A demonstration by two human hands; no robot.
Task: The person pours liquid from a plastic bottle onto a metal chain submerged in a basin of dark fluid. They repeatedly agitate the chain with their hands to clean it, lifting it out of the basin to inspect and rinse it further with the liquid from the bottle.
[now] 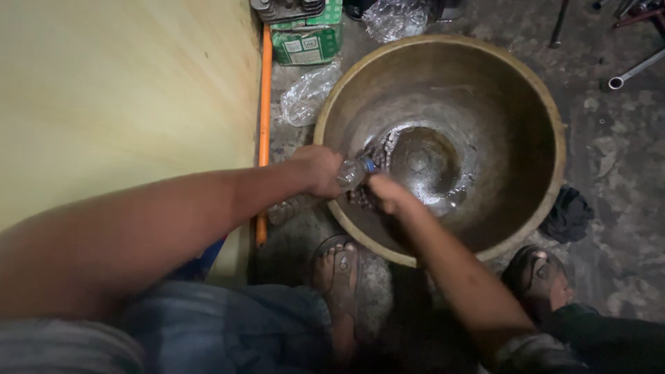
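Left hand [320, 170] wrapped around clear plastic bottle [352, 173], right hand [388, 194] fingers pinching its blue cap [370, 165], over wide, round, tarnished metal basin [547, 104], 2 sandalled feet [339, 266] below.

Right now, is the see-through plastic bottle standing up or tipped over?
Tipped. The clear plastic bottle lies sideways in the left hand, its blue-ringed neck pointing over the rim of the big brass-coloured metal bowl.

A green and white carton [306, 40] stands on the floor beyond the bowl, beside what seem crumpled clear wrappers [309, 95].
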